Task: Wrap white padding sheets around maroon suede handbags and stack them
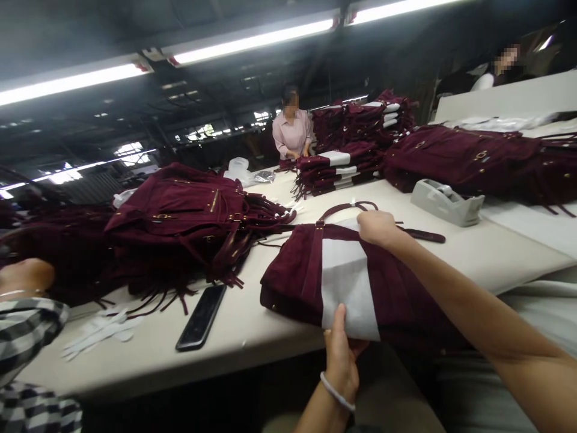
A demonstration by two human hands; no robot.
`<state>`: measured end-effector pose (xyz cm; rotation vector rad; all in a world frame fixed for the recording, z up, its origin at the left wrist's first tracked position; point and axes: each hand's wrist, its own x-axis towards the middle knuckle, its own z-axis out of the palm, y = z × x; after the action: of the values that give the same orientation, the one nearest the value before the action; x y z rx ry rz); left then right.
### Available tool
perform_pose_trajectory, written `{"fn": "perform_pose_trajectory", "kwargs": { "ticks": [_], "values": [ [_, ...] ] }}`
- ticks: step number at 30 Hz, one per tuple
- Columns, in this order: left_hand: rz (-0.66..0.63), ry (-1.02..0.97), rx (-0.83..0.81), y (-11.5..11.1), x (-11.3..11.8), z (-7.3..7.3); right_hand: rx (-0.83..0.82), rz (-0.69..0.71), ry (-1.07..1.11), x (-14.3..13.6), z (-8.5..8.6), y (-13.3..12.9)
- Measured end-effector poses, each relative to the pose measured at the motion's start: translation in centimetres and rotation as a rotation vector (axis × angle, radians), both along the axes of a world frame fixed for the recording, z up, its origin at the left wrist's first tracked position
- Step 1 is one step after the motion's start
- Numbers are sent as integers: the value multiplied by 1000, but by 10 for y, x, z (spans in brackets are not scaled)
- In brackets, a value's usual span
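One maroon bag lies at the counter's near edge, a white band across it. The left hand grips band and bag, thumb on top; the right hand is curled closed at the far edge, its hold hidden. Wrapping seems in hand; next likely calls for drawing the band snug. No brand or writing is legible.

From here I count one left hand, one right hand, one held bag, one phone, one tape dispenser, three other people and three long lamps overhead; the piled bags overlap too much for me to number.
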<state>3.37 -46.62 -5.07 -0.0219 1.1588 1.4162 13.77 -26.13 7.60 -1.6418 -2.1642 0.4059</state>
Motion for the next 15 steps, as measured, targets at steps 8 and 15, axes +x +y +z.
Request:
{"fn": "perform_pose_trajectory", "kwargs": {
  "ticks": [8, 15],
  "values": [
    [-192, -290, 59, 19, 56, 14, 77, -27, 267, -64, -10, -4],
    [-798, -155, -90, 10, 15, 34, -213, 62, 1007, -2, -80, 4]
  ]
}}
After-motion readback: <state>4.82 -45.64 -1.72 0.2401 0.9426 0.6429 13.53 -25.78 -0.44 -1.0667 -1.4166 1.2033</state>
